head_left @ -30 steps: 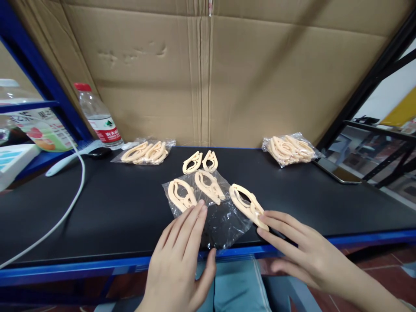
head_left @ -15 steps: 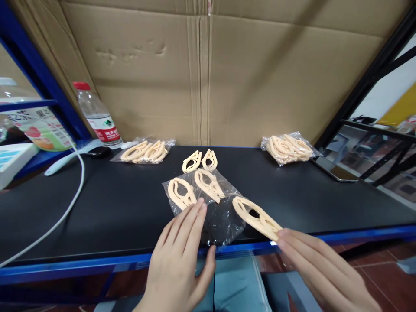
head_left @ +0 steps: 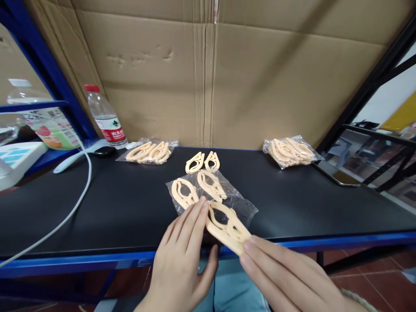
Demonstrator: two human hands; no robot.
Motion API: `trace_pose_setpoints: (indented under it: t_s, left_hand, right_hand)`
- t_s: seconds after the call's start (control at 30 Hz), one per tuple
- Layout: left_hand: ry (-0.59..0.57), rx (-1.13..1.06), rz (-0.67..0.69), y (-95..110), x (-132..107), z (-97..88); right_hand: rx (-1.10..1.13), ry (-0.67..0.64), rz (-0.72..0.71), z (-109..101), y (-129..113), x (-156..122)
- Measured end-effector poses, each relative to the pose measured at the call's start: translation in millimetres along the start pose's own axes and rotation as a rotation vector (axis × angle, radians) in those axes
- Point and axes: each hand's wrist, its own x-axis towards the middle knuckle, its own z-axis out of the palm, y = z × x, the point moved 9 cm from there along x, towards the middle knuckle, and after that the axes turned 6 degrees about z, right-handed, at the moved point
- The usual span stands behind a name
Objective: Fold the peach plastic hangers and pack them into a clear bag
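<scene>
Between the thumb and fingers of my right hand (head_left: 282, 273) is a cream plastic folding hanger (head_left: 229, 227), folded up. Its far end reaches over the clear plastic bag (head_left: 245, 208), close to my left fingertips. My left hand (head_left: 183, 247) lies with fingers stretched over the near left part of the bag, thumb apart. Two more folded hangers lie at the bag, one at its left (head_left: 183, 193) and one at its upper middle (head_left: 211, 186); whether each is inside is hard to tell. Just behind are two small cream hanger pieces (head_left: 195, 163) side by side.
Filled bags of hangers lie at the back left (head_left: 147, 151) and back right (head_left: 289, 151). A water bottle (head_left: 107, 119), a brush (head_left: 78, 157) and a white cable (head_left: 85, 186) are on the left. A flat dark device (head_left: 338, 175) rests at the right. Cardboard (head_left: 156, 73) stands behind.
My right hand has moved left with the hanger, from beside the bag to over its near part. My left hand has stayed nearly in place. The view has shifted slightly.
</scene>
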Motion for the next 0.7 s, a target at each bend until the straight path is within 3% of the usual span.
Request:
trace_pose_setpoints:
  t_s: [0.17,0.3,0.47,0.57,0.7]
  left_hand:
    - [0.001,0.005,-0.007,0,-1,0.2]
    - [0.003,0.017,-0.002,0,0,0.4]
    - [0.006,0.039,0.014,0,2,0.3]
    - [-0.004,0.056,0.014,0,2,1.0]
    - [-0.012,0.059,0.007,0,2,1.5]
  right_hand:
    - [-0.009,-0.059,-0.045,43,5,40]
    - [-0.173,-0.172,-0.062,84,7,45]
    - [-0.259,-0.285,-0.020,119,13,47]
    - [-0.254,-0.351,0.021,124,19,48]
    - [-0.086,-0.291,0.028,92,30,64]
